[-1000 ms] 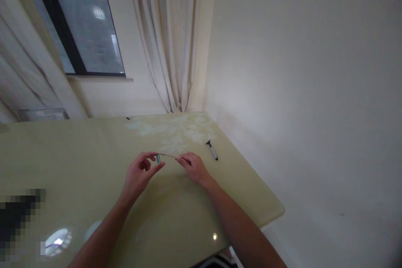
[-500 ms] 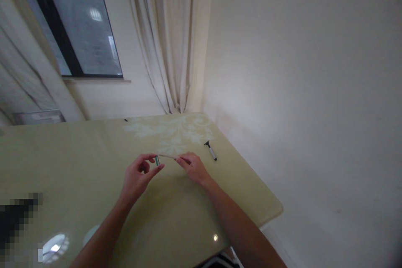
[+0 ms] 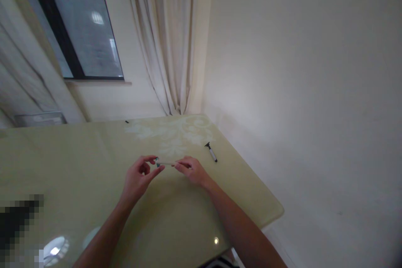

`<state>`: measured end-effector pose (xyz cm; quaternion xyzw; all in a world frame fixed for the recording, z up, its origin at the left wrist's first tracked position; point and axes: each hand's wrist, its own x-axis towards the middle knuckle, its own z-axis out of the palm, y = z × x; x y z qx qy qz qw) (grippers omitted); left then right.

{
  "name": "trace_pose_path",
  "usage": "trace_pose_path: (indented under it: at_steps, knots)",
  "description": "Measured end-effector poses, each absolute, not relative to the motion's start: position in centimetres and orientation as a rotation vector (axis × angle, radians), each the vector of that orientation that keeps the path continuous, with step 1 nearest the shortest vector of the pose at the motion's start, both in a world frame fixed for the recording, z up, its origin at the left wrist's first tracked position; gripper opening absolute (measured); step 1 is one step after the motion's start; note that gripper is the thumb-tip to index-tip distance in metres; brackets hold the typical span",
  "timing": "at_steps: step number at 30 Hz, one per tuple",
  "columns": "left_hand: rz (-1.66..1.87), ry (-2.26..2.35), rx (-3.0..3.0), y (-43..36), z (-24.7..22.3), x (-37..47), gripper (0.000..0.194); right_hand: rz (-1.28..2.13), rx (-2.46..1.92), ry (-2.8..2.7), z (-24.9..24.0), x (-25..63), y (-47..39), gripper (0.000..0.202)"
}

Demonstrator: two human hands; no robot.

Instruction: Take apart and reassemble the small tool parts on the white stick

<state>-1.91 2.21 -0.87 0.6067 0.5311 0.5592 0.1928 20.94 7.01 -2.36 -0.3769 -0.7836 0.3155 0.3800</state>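
My left hand [image 3: 138,175] is closed in a pinch, with thumb and forefinger on a small teal-and-dark piece [image 3: 157,162]; it resembles a razor cartridge, though it is too small to be sure. My right hand [image 3: 191,170] grips a thin pale stick [image 3: 166,163] that points left. The stick's far tip overlaps the small piece; whether they touch I cannot tell. Both hands are above the table. Beyond my right hand lies a razor [image 3: 211,152] with a black head and grey handle.
The glossy pale yellow-green table [image 3: 245,192] has a rounded right corner, close to a white wall [image 3: 298,92]. A tiny dark object [image 3: 127,122] lies by the table's back edge. Beige curtains [image 3: 169,42] and a window [image 3: 84,21] are behind.
The stick's left tip has come down from the top of the small piece to its middle, and my right hand has dropped slightly. My left hand has kept its pinch.
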Motion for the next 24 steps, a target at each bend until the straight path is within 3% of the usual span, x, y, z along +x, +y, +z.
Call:
trace_pose_path:
  at_steps: [24]
  knots:
    - [1.549,1.488,1.781,2.13,-0.65,-2.24,0.043,0.776,-0.985,-2.046,-2.00,21.73,7.10,0.035]
